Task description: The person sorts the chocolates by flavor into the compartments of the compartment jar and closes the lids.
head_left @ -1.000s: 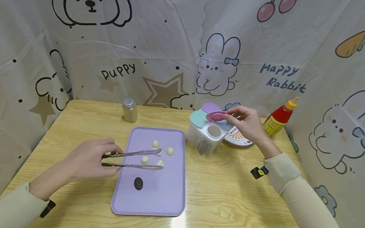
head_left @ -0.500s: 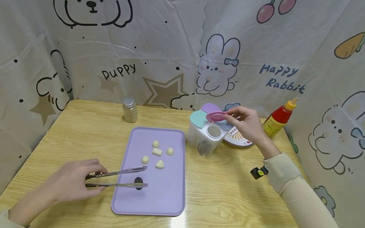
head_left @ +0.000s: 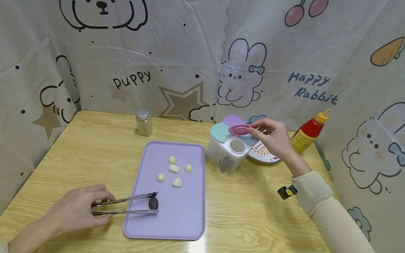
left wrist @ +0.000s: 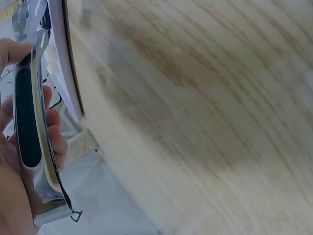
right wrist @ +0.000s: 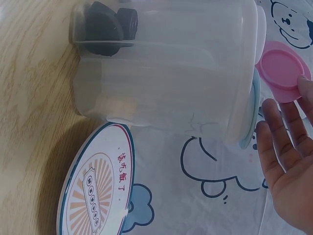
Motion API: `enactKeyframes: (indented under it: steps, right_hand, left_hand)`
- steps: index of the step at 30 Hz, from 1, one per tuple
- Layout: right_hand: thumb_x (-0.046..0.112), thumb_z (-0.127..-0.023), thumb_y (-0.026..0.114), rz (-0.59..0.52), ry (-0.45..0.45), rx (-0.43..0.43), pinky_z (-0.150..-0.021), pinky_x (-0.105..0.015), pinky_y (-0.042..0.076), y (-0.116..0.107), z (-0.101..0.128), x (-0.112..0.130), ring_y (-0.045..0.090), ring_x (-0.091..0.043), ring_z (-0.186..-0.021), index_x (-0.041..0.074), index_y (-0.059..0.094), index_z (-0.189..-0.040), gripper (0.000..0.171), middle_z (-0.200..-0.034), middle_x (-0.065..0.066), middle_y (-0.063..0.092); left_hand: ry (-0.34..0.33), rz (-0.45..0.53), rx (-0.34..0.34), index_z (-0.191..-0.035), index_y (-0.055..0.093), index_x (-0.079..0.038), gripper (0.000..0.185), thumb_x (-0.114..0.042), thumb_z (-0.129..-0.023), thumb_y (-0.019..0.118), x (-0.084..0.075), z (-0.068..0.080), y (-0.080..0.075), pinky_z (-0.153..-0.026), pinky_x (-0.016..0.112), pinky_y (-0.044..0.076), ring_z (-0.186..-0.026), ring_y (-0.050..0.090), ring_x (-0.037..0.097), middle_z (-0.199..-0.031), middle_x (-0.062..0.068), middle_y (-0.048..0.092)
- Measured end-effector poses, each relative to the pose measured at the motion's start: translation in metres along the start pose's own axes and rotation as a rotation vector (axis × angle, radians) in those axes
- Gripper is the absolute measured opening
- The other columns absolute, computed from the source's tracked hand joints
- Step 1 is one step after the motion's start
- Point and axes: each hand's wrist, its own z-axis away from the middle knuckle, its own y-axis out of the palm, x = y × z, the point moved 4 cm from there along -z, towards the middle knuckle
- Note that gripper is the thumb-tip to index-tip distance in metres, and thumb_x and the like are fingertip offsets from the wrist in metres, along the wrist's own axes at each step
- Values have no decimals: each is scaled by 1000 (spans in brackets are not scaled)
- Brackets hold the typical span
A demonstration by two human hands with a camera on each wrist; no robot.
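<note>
Steel tongs [head_left: 124,205] straddle a dark piece [head_left: 153,203], contact unclear.

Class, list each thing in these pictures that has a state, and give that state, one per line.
Pink round lid: lifted open, pinched by right hand.
Clear plastic container: one hole uncovered, dark pieces inside.
Metal tongs: gripped by left hand, tips apart around black spiral piece.
Red sauce bottle: capped, upright.
Glass jar: lidded.
</note>
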Motion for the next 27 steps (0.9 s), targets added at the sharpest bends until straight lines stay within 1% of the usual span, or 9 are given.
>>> enactKeyframes:
  steps: [7, 14, 21, 27]
  right_hand:
    - [15, -98, 76, 1, 1, -2, -71, -17, 54, 0, 0, 0, 64, -6, -78, 1, 75, -107, 17, -91, 20, 69]
    - [16, -98, 76, 7, 9, -4, -71, -17, 54, 0, 0, -1, 64, -6, -79, 1, 75, -108, 18, -91, 19, 69]
    - [16, -98, 76, 5, 12, -7, -71, -17, 54, 0, 0, -1, 64, -6, -79, 1, 75, -108, 18, -91, 18, 69]
    - [18, -98, 76, 11, 15, -10, -72, -17, 53, 0, 0, -2, 64, -7, -80, 2, 75, -108, 18, -93, 15, 70]
  left_hand:
    - [5, 43, 13, -99, 78, -33, 30, -34, -73, 93, 1, 1, 4, -57, 18, 33, -67, 39, -9, -82, -25, 55]
    - [30, 35, -17, -99, 79, -32, 29, -31, -74, 92, -1, -2, 4, -57, 17, 34, -66, 39, -10, -84, -25, 57]
    - [25, 49, 25, -102, 79, -30, 27, -31, -77, 90, -6, -12, 7, -57, 17, 34, -66, 39, -9, -83, -23, 56]
    - [26, 57, 28, -101, 79, -32, 26, -34, -77, 89, -12, -22, 7, -57, 18, 34, -65, 39, -8, -81, -23, 55]
